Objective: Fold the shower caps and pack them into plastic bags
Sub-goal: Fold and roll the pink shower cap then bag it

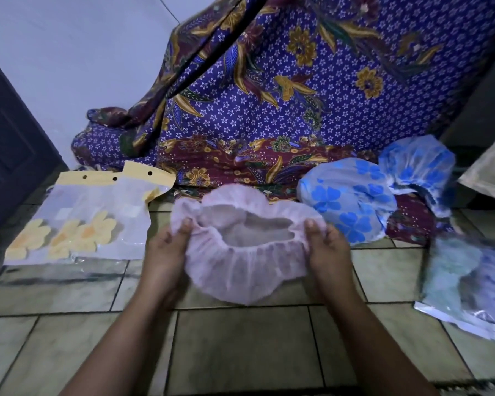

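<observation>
head view: a pale pink gathered shower cap (246, 261) is held at the centre over the tiled floor (240, 352), with its opening facing up. the left hand (166, 252) grips the elastic rim at nine o'clock, thumb on top of the edge and fingers beneath. the right hand (329, 250) grips the rim at three o'clock the same way. at ten o'clock from the cap, clear plastic bags with yellow header cards (77, 221) lie flat and overlapping. at two o'clock, two blue-flowered shower caps (346, 201) rest just beside each other on a purple batik cloth (297, 95). at four o'clock lies a filled plastic bag (466, 284), blurred.
</observation>
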